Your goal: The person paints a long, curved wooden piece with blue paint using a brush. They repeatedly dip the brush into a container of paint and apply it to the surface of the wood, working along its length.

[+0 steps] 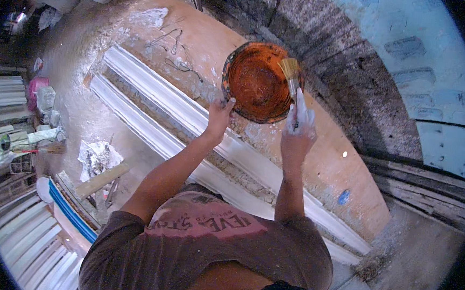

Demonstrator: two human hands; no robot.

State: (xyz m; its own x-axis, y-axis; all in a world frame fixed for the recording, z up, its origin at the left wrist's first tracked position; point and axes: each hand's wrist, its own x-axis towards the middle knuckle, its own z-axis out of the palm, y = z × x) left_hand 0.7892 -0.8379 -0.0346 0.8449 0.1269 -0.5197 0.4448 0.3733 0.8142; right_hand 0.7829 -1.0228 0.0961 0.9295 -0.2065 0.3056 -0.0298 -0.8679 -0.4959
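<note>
An orange-brown round bowl (256, 74) with a dark, worn rim is at the far side of the workbench, its inside stained and scuffed. My left hand (220, 117) grips its near left rim, thumb on top and fingers mostly out of sight beneath. In my right hand (300, 125), which is smeared with white, is a flat paintbrush (290, 73); its pale bristles point up and away over the bowl's right edge. Below both hands, two long white plaster mouldings (161, 89) lie side by side, running diagonally across the board.
Thin dark wire (177, 52) lies on the orange-tan board (325, 124) at the far left. Stacked white mouldings (31, 244) fill the lower left. A light blue wall (406, 44) rises at far right. A crumpled white sheet (97, 160) and a wooden strip (101, 180) lie left of me.
</note>
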